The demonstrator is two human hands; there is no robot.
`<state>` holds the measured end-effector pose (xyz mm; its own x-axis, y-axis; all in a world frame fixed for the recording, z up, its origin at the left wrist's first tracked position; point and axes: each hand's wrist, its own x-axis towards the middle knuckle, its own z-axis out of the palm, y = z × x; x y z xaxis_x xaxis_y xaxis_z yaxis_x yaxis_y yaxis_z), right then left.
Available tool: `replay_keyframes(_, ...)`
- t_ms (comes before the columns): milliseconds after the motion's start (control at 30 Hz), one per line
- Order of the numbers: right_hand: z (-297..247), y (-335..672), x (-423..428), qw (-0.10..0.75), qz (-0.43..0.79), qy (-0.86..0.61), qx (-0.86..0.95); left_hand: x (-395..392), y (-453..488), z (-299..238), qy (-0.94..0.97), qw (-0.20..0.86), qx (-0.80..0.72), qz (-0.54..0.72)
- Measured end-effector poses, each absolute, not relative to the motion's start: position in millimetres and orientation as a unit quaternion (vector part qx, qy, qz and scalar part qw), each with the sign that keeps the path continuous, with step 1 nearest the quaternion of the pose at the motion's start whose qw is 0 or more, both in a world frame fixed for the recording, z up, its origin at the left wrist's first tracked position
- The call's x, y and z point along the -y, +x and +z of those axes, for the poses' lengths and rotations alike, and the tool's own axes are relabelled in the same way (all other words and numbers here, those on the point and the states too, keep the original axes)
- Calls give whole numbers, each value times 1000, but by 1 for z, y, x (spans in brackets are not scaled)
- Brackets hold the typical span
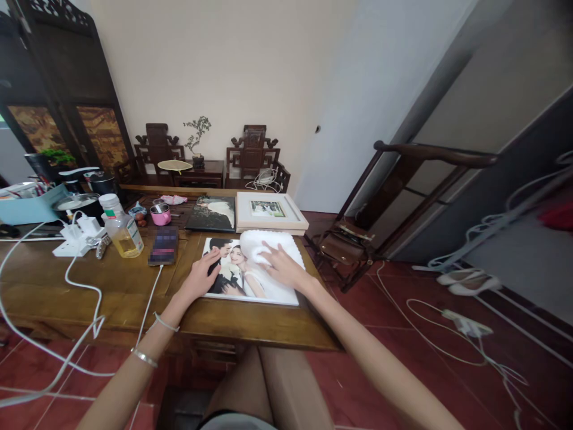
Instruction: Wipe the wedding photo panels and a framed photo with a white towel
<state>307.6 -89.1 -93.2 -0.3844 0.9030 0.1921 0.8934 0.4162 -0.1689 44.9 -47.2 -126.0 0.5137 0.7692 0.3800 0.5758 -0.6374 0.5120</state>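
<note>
- White cloth (pixel 293 246) lies over the upper right part of the photo panel (pixel 233 272), which is flat near the front edge of the wooden counter (pixel 259 325).
- Right hand (pixel 282 263) reaches forward and inward, palm down on the cloth; its grip is loose, with fingers spread apart.
- Left hand (pixel 203 273) rests at the left edge of the panel; its fingers are extended and its grip is not closed around anything.
- Behind the panel, a white picture frame (pixel 293 210) stands beside a dark photo board (pixel 210 218).
- To the left are a phone (pixel 162 246) and a bottle (pixel 123 233).
- Around the counter: red tiled floor (pixel 380 310), pale wall (pixel 233 65), and at right a dark wooden chair (pixel 436 154) with a brown bag (pixel 344 246).
</note>
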Motion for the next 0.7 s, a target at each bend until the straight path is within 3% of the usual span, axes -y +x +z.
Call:
replay_keyframes(200, -82, 288, 195, 118, 87, -488, 860, 49, 46, -127, 850, 162, -404, 297)
replay_keyframes(333, -76, 280, 218, 102, 102, -478, 867, 50, 46, -128, 850, 160, -401, 302)
replay_keyframes(700, -84, 298, 59, 125, 31, -540, 832, 50, 45, -123, 852, 166, -396, 298)
